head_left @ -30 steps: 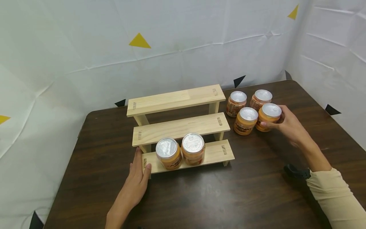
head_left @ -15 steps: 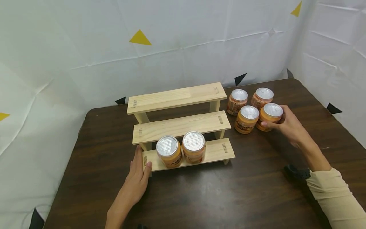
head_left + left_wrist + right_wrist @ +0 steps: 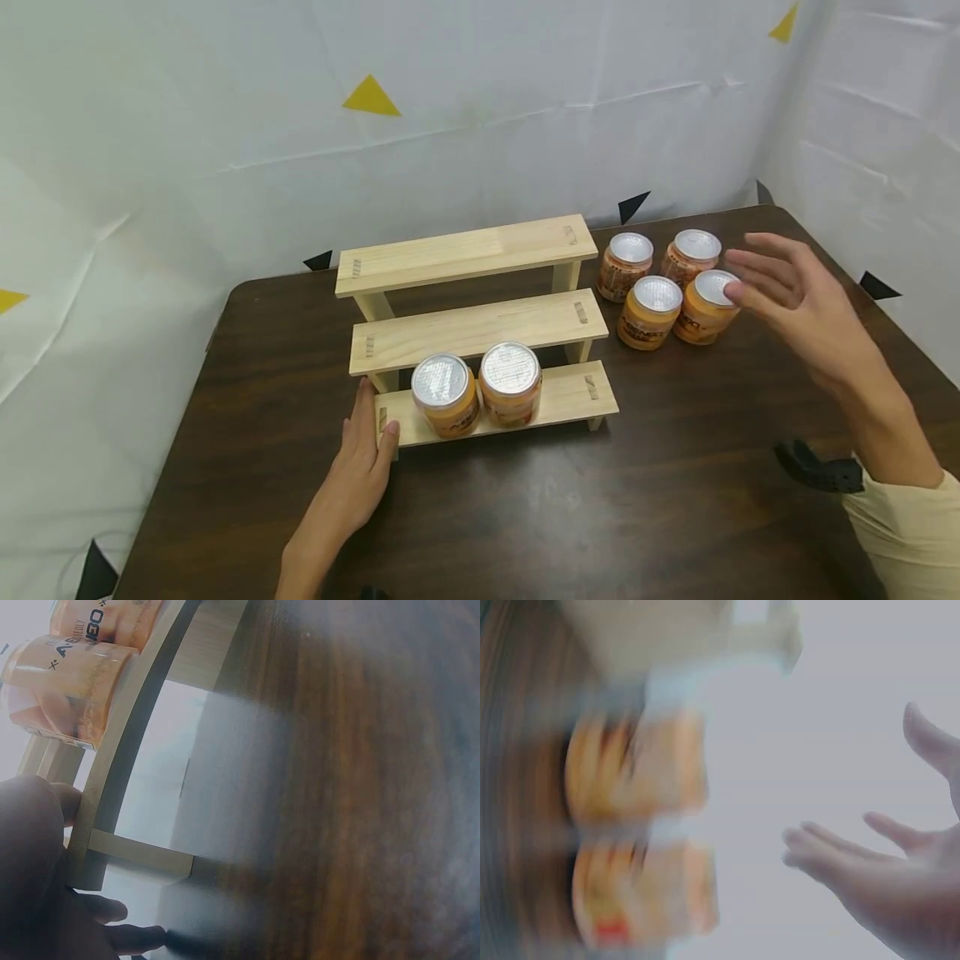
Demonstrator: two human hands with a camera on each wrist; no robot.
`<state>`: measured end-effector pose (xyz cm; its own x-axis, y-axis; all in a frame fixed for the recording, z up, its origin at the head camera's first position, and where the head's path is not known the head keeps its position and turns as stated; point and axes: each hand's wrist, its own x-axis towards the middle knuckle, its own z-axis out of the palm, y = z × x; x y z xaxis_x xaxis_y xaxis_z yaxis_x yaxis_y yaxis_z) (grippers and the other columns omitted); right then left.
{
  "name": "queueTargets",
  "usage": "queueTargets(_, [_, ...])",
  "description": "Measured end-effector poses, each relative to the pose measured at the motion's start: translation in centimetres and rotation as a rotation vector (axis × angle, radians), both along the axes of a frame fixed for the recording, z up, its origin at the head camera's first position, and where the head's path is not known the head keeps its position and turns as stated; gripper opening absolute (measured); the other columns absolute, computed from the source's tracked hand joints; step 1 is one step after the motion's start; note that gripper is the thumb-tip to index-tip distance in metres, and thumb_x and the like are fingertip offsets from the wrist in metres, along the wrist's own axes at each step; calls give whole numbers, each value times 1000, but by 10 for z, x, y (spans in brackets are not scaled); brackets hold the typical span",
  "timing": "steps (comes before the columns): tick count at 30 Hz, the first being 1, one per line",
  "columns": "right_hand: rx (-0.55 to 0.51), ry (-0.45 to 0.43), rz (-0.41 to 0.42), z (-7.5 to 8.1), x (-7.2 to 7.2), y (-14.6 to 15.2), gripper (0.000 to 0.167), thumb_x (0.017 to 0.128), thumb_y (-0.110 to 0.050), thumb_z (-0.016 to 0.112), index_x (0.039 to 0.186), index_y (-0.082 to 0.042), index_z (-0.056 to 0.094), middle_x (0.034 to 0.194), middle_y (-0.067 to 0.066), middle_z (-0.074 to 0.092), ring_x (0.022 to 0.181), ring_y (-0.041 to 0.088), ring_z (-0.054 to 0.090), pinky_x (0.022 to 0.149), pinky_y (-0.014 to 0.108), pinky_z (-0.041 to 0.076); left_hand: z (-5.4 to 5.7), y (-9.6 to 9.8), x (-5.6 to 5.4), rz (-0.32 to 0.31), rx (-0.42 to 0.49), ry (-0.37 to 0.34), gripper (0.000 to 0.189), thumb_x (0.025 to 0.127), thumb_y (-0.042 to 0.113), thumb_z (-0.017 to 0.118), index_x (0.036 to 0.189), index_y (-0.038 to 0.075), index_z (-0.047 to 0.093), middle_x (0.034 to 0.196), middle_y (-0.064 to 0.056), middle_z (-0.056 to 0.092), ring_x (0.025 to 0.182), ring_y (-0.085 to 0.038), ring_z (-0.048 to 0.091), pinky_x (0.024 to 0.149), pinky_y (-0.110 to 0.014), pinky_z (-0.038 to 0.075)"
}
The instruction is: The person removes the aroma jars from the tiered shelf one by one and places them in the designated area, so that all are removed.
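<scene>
In the head view my left hand [image 3: 356, 468] rests against the left end of the three-tier wooden rack [image 3: 480, 321]. Its thumb lies by the bottom board's corner, and the fingers extend along the rack's side. Two orange jars with silver lids, a left jar [image 3: 446, 408] and a right jar [image 3: 512, 396], stand on the bottom board. My right hand [image 3: 813, 312] hovers beside the back-right jars, fingers spread and holding nothing. Nearest to it is the front-right jar [image 3: 701, 321]. In the right wrist view the hand [image 3: 885, 877] is apart from two blurred jars [image 3: 637, 769].
A front-left jar [image 3: 647, 321], a back-left jar [image 3: 621, 271] and a back-right jar [image 3: 686, 258] stand close together right of the rack. They share the dark wooden table [image 3: 600, 508]. White sheeting [image 3: 480, 100] hangs behind.
My right hand has let go of the front-right jar, lifted and drawn back to the right, with its fingers spreading. The jars stay in place. My left hand remains at the rack.
</scene>
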<state>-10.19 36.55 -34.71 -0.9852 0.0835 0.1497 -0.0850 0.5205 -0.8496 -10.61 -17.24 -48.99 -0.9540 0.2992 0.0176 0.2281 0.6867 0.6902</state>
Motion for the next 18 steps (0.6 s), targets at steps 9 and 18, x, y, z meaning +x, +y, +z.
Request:
queueTargets(9, [-172,-38,504,20,18,-62,70,107,6,64,169,-12,39,162,-1,59,147,-1,55,108,16,52,12,6,2,3,49,22,82,120,49,35,176,8,-8,185,-16,-9,172,-37,-3,133,-71,3])
queueTargets(18, [-186,-176,682,9,13,-103,60,111,-9,66,166,-8,43,164,17,56,151,18,55,112,24,53,18,7,6,-6,54,8,81,121,46,37,176,6,-7,184,-19,-10,171,-39,-4,133,-71,1])
